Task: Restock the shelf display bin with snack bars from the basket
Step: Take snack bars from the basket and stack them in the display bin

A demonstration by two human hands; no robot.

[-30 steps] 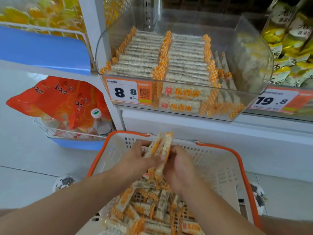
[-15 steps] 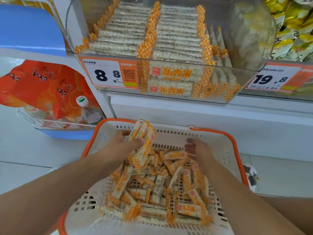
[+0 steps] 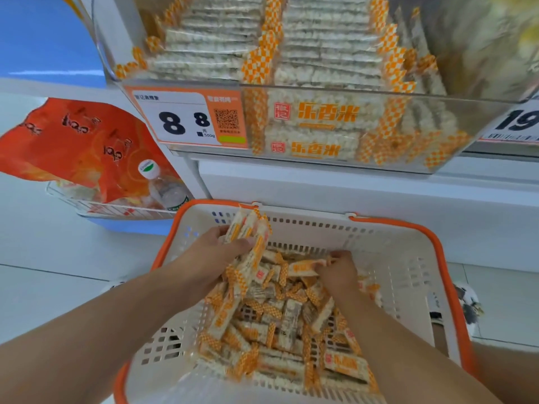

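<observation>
Gathering snack bars from the orange-rimmed basket [image 3: 443, 252] at lower centre of the frame, with the clear display bin [image 3: 320, 91] above at upper centre already holding neat rows of the same bars. Left hand [image 3: 215, 255] curled round a fanned bunch of bars [image 3: 248, 231], held up just above the loose pile [image 3: 280, 322]; right hand [image 3: 338, 272] down in the pile, fingers pinching one bar [image 3: 306, 266] by its end. Light, small, individually wrapped in glossy film, so likely slippery against each other and prone to sliding out of a loose bunch; puffed-rice filling probably brittle, so a firm squeeze across the middle could crack it. Best taken across the flat faces, several stacked parallel, rather than by the crimped checkered ends. Compared with half a second ago: right hand, then flat and spread over the pile, now closed on a bar; left hand's bunch much the same, slightly more fanned. A second ago both hands together on one bunch at the middle of the frame. Nearer view now, with the price tag [image 3: 186, 118] large at centre left, an orange bag [image 3: 73, 141] and a bottle [image 3: 163, 188] at left.
</observation>
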